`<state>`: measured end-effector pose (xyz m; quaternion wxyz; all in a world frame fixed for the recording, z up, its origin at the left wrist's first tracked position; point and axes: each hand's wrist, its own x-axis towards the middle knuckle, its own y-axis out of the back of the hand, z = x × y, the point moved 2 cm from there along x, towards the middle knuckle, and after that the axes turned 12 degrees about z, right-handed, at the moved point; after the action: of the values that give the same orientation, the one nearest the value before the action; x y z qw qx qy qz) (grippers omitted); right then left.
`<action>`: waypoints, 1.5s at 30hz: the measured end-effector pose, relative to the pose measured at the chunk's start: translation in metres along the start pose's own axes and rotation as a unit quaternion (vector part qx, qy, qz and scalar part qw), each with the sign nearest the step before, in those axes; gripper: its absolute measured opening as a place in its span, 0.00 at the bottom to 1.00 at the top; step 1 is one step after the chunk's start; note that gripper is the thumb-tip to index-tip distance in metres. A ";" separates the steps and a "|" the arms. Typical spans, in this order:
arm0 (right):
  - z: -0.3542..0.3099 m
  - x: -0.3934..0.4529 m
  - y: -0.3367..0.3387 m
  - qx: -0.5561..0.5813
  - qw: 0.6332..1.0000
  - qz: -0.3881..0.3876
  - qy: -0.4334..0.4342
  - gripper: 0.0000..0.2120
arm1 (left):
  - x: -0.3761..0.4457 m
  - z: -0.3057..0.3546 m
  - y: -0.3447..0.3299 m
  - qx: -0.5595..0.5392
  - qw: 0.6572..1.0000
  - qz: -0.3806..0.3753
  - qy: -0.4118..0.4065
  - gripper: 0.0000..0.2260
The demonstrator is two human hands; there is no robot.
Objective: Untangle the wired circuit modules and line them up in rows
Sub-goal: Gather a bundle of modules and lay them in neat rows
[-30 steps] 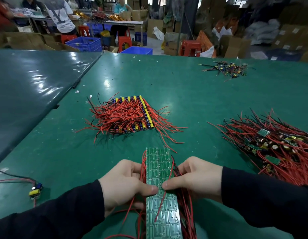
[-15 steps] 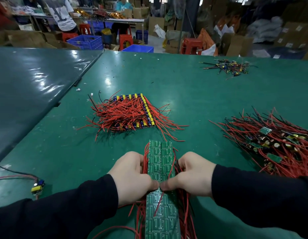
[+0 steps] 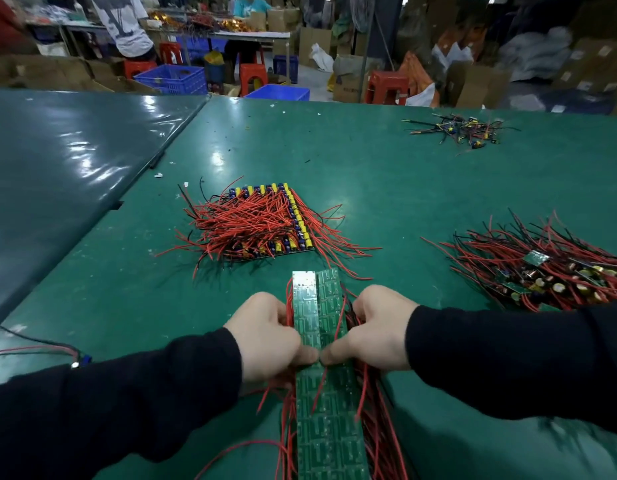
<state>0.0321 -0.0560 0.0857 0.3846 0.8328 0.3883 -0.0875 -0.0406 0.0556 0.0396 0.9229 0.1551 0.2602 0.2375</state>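
We see both arms covered in long, dark sleeves, close to black, of a plain, matte cloth with no visible print, stripe or logo. The left sleeve (image 3: 127, 407) ends in a simple cuff at the wrist, and the right sleeve (image 3: 514, 358) ends the same way, so the left hand (image 3: 269, 337) and the right hand (image 3: 379, 330) are bare, with no gloves. We make out no rings, watch or bands on either hand, and soft folds show in the cloth along both forearms.
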 end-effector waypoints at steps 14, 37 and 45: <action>0.001 0.003 0.031 0.060 0.991 0.051 0.109 0.12 | -0.004 0.039 0.001 -0.151 0.985 0.005 -0.087 0.29; 0.052 0.029 0.012 0.481 0.877 -0.017 0.020 0.25 | 0.008 0.004 -0.013 -0.449 0.892 0.038 0.026 0.11; 0.052 0.030 0.000 0.364 0.927 0.038 0.082 0.07 | 0.007 -0.003 -0.020 -0.451 0.890 0.001 0.065 0.13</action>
<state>0.0608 -0.0759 0.0368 0.0245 0.9341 0.3278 -0.1391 -0.0296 0.0429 0.0257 0.8745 -0.2928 0.1842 0.3401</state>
